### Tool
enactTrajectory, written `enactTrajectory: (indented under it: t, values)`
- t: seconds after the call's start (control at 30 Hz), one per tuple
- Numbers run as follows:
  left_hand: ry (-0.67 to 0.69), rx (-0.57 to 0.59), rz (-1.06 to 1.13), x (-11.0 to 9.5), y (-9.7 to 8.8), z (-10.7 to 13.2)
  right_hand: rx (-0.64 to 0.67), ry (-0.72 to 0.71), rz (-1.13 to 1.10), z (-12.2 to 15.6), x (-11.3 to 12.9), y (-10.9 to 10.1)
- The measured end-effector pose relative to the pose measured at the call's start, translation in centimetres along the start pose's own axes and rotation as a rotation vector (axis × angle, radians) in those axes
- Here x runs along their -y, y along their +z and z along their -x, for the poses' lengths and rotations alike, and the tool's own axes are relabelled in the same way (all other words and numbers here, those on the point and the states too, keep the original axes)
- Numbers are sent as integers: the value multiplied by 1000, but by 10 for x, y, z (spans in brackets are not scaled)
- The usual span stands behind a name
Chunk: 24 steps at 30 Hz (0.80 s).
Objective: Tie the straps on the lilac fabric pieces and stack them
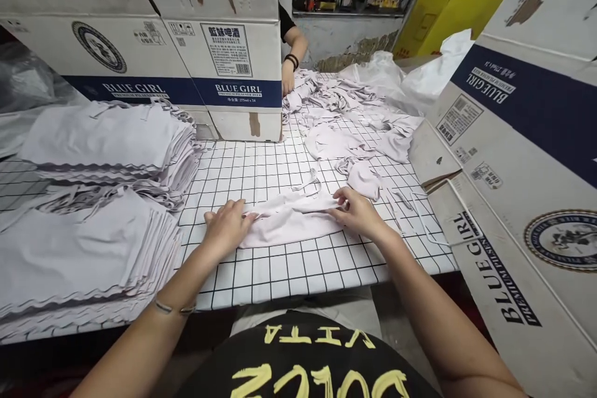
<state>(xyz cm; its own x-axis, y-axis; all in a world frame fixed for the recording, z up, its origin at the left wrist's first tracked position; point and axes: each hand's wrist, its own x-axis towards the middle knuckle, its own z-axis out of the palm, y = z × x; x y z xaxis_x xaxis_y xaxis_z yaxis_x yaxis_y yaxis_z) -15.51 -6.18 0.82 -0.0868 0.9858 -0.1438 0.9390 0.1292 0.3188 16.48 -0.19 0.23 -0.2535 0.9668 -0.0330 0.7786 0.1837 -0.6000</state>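
Head view, nearest first. At the bottom edge, below both wrists, a black shirt (303,360) with yellow letters. Just ahead, left hand (227,228) palm down on the table (289,273), a white sheet ruled in black squares. Left fingers (246,216) spread wide and flat, pressing the left end of a pale cloth piece (289,224). Right hand (357,211) at the other end of the same piece, right fingers (340,202) bent down onto its right edge; pinching or only pressing, cannot tell. Cloth piece lying flat between the two sets of fingers, touching both, with a thin strap loop (310,183) curling just beyond it.

Left of the left fingers, a near stack (79,249) of flat pale pieces, and beyond it a far stack (107,137). Right of the right fingers, a tilted carton (527,155) marked Blue Girl, leaning at the table's edge. Beyond the right fingers, a loose heap (345,109) of the same pale cloth. Beyond the left fingers, well apart, upright boxes (224,43) with the same marking, standing on the table. At the heap's far left, a co-worker's hand (288,82), dark bands on the wrist, resting on the cloth. Farthest right, white plastic bags (420,74) and yellow cardboard (457,6).
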Motion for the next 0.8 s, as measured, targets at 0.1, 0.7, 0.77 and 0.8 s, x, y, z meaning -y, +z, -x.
enactTrajectory:
  t: [0.1,0.7,0.77,0.8]
  values:
    - [-5,115,50,-10,6,-6,60,-99,-24,-12,8,10]
    - [141,-310,216,-1,-11,-26,407,-132,-34,-64,31,10]
    - [151,-351,172,-2,-12,-26,405,-108,5,-58,31,14]
    - [143,-363,146,-3,-13,-26,364,-117,-28,-56,31,16]
